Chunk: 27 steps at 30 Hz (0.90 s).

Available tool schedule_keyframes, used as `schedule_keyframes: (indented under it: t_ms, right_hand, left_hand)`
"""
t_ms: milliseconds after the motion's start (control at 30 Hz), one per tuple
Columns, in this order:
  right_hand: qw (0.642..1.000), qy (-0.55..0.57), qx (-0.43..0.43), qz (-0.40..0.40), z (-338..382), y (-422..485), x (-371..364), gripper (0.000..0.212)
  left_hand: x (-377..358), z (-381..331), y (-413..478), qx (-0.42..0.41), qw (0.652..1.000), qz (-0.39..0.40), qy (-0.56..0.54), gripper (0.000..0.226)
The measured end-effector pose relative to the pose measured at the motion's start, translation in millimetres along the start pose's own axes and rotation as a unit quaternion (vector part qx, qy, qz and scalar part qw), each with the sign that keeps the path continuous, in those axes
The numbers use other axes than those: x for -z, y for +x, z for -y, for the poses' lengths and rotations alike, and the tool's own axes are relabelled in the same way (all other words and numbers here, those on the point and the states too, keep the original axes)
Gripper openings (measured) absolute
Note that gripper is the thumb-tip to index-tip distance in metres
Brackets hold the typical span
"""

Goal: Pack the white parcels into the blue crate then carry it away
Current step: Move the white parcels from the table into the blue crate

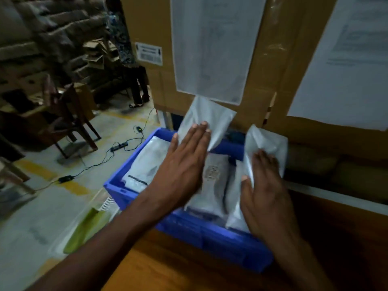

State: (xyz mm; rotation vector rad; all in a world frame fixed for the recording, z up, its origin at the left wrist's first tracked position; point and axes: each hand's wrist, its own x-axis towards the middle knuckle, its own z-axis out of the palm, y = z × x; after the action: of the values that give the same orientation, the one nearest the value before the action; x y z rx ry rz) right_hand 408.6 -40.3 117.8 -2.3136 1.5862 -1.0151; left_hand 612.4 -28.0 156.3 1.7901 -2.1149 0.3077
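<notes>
Parcels [214, 181] white, glossy (crate [210, 234] blue)

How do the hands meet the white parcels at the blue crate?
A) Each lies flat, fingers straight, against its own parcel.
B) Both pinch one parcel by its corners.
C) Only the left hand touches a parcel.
A: the left hand lies flat on the far parcel, the right hand flat on the right parcel, both above the blue crate.

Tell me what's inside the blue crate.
White parcels fill the blue crate, two sticking up past its rim. The left hand and right hand cover some; the floor is hidden.
</notes>
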Motion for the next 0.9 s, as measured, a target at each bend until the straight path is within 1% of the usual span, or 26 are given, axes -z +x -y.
schedule_keyframes:
  t_ms: [67, 133, 200, 267, 300, 367, 500, 567, 633, 667, 767, 833, 900]
  right_hand:
    - [0.999, 0.031, -0.022, 0.028, 38.0, 15.7, -32.0, 0.064]
    - [0.998, 0.038, -0.028, 0.051, 69.2, 27.9, -61.6, 0.063]
    - [0.996, 0.012, -0.014, 0.083, 91.2, 37.8, -91.6, 0.066]
    - [0.992, -0.027, 0.001, 0.127, 103.7, 45.4, -121.1, 0.078]
    - [0.988, -0.049, -0.004, 0.146, 107.0, 48.9, -134.0, 0.079]
    - [0.982, -0.051, -0.036, 0.18, 113.5, 55.4, -150.1, 0.067]
    - [0.966, -0.049, -0.057, 0.248, 123.4, 58.1, -168.8, 0.065]
    - [0.96, -0.044, -0.083, 0.265, 118.6, 56.7, -182.1, 0.066]
    - [0.956, -0.05, -0.089, 0.274, 113.0, 55.4, -193.5, 0.068]
    - [0.953, -0.053, -0.092, 0.284, 110.3, 55.0, -198.4, 0.068]
    - [0.943, -0.067, -0.092, 0.311, 110.6, 51.2, -206.1, 0.071]
    - [0.94, -0.073, -0.09, 0.321, 112.5, 47.1, -211.1, 0.073]
    - [0.936, -0.078, -0.09, 0.33, 113.4, 46.8, -211.8, 0.074]
  left_hand:
    - [8.6, 45.0, -2.5, 0.027, 1.0, 0.012, 0.001, 0.069]
    - [8.2, 83.1, -3.9, 0.043, 0.999, 0.034, -0.004, 0.06]
    - [-1.1, 117.4, -5.5, 0.056, 0.996, 0.072, -0.009, 0.055]
    - [-18.5, 145.1, -9.2, 0.058, 0.992, 0.115, -0.001, 0.054]
    - [-29.1, 156.0, -12.3, 0.059, 0.989, 0.136, -0.002, 0.055]
    - [-49.8, 173.8, -17.7, 0.055, 0.983, 0.176, -0.002, 0.064]
    - [-85.8, 200.1, -25.6, 0.056, 0.975, 0.212, -0.021, 0.088]
    - [-97.1, 207.6, -28.6, 0.065, 0.972, 0.223, -0.035, 0.104]
    - [-107.2, 212.9, -31.8, 0.073, 0.968, 0.238, -0.042, 0.114]
    - [-113.6, 216.5, -33.3, 0.075, 0.968, 0.235, -0.047, 0.113]
    - [-130.0, 224.5, -37.4, 0.062, 0.968, 0.241, -0.047, 0.1]
    - [-134.1, 226.0, -38.3, 0.055, 0.967, 0.243, -0.053, 0.1]
    - [-132.5, 228.7, -37.7, 0.059, 0.958, 0.274, -0.056, 0.102]
